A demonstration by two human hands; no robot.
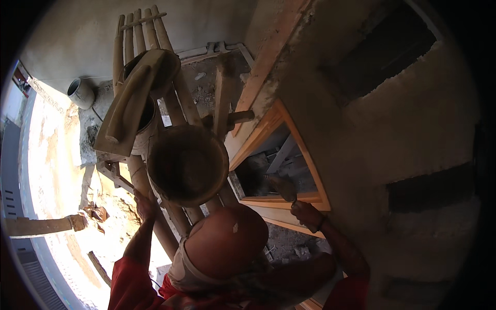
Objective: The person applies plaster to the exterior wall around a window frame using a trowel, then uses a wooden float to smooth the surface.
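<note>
In my right hand (307, 216) is a small trowel (281, 187), gripped by its handle. The mortar-coated blade points up and left, in front of the lower part of a wooden frame (316, 182). My left hand (146, 205) is closed at the outer bamboo pole (164, 235) of the scaffold, beside the end of a wooden piece (118, 178); its fingertips are partly hidden. Between my hands, on the poles, sits a round dark basin (223, 155) with a mortar-caked rim. Behind it a wooden float (116, 121) with a long handle lies across a bucket (142, 142).
A bent bare knee (227, 237) is close below the basin. Another dark container (168, 64) stands farther along the poles. A bucket (81, 94) is on the ground at left. To the right rises a plastered wall (403, 139) with dark recesses. A wooden beam (41, 226) juts in at left.
</note>
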